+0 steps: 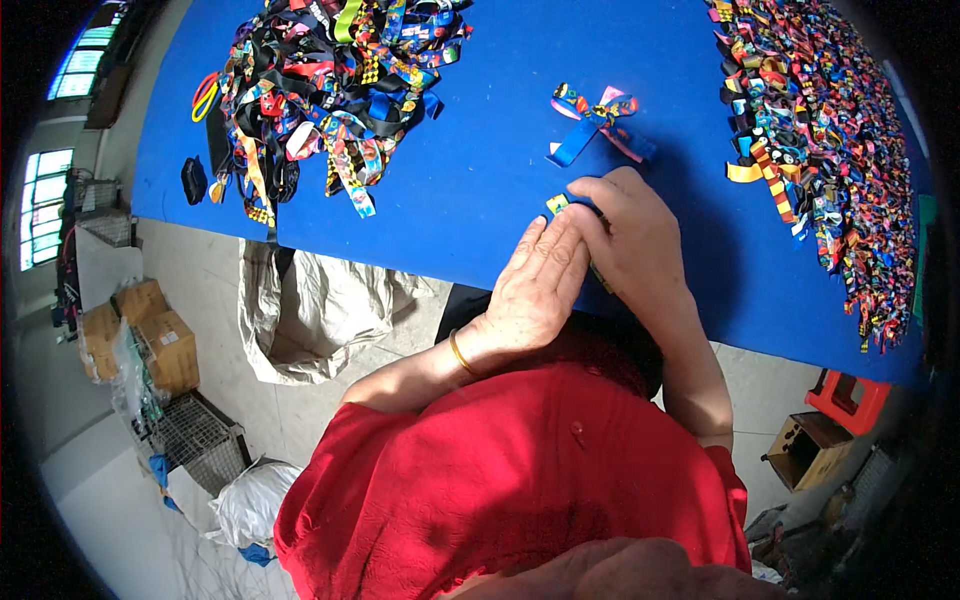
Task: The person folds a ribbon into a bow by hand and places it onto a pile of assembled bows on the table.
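Near the front edge of a blue counter (480, 185), a patterned strip (557, 204) is mostly covered by two bare hands. The left hand (540, 280) is laid with fingers straight and together; the right hand (630, 220) is curved, its thumb set against the left fingers. Whether the strip is gripped by either cannot be told, since the contact is hidden. By judgement, the strip is being flattened or lined up by touch; for the next move, steady light pressure and matched edges would be called for.

Just beyond the hands, a loose cross of ribbon pieces (600, 118) is seen, smooth and slightly shiny, in blue, pink and mixed print. Toward the counter's far left corner, long flat straps (345, 80) are heaped in a slack tangle. Along the right edge, small printed loops (850, 150) are massed densely, giving a knobbly, many-coloured texture.
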`<state>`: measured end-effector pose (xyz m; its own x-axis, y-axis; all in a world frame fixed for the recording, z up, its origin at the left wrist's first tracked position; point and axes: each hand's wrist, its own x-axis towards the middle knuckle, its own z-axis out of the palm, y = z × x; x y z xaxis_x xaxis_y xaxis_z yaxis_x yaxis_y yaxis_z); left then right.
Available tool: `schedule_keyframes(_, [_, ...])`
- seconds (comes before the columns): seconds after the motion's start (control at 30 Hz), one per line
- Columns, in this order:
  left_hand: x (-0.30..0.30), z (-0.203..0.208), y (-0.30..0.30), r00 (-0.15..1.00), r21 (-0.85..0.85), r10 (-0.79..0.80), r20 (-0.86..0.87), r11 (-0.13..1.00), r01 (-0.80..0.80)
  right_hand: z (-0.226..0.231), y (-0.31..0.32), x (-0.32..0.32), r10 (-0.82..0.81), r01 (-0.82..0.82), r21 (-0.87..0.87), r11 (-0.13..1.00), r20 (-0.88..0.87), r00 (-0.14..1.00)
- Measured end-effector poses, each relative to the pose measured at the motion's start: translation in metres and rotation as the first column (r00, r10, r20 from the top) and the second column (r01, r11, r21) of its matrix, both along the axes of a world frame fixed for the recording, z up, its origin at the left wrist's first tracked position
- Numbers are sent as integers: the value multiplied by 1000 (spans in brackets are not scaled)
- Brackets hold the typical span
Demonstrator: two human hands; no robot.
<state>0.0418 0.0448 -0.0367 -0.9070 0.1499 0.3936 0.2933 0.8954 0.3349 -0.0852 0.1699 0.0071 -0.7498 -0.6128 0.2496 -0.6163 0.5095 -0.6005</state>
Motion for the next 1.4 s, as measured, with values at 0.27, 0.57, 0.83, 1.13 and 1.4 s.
schedule_keyframes(0.27, [0, -2, 1, 1000, 67, 19, 5, 998, -19, -6, -9, -9, 46, -46, 59, 997, 2, 999])
schedule_keyframes(0.57, [-1, -3, 2, 1000, 85, 1, -18, 996, 0, -9, -15, -9, 50, -48, 53, 997, -32, 998])
schedule_keyframes(0.83, [-2, 3, 1, 1000, 4, 6, -9, 1000, -6, 0, 1, -8, -67, 67, -62, 996, 11, 998])
schedule_keyframes(1.13, [-2, 4, -1, 999, 19, 12, 38, 1000, -13, 5, 30, 10, -130, 133, 8, 991, 256, 958])
schedule_keyframes(1.4, [-4, 10, -8, 995, -22, -23, 101, 999, 26, 1, 33, 14, -151, 139, 62, 988, 321, 935])
